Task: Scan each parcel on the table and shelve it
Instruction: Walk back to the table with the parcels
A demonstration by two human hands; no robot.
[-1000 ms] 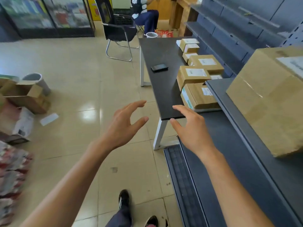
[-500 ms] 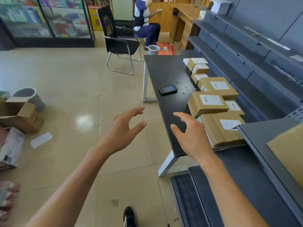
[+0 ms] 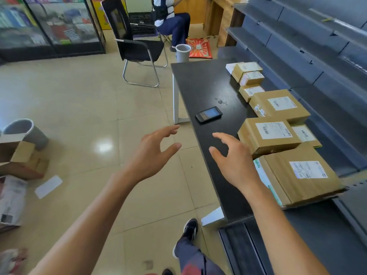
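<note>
Several brown cardboard parcels with white labels line the right side of a black table (image 3: 200,92). The nearest, largest parcel (image 3: 297,175) lies at the table's front right corner, with a medium parcel (image 3: 268,135) just behind it and another (image 3: 278,105) further back. Small parcels (image 3: 251,78) sit at the far end. A black handheld scanner (image 3: 209,114) lies on the table's left part. My right hand (image 3: 234,161) hovers open over the table, just left of the nearest parcels. My left hand (image 3: 153,153) is open in the air over the floor, left of the table.
Grey shelving (image 3: 309,62) runs along the right behind the table. A black chair (image 3: 137,46) and a seated person (image 3: 170,20) are beyond the table's far end, with a grey bin (image 3: 183,53) beside it. Opened boxes (image 3: 21,159) and another bin (image 3: 25,132) lie on the floor at left.
The view has moved closer to the table and the large shelved box at right has left the frame. Both hands have stayed open and stretched forward, nearer the parcels.
</note>
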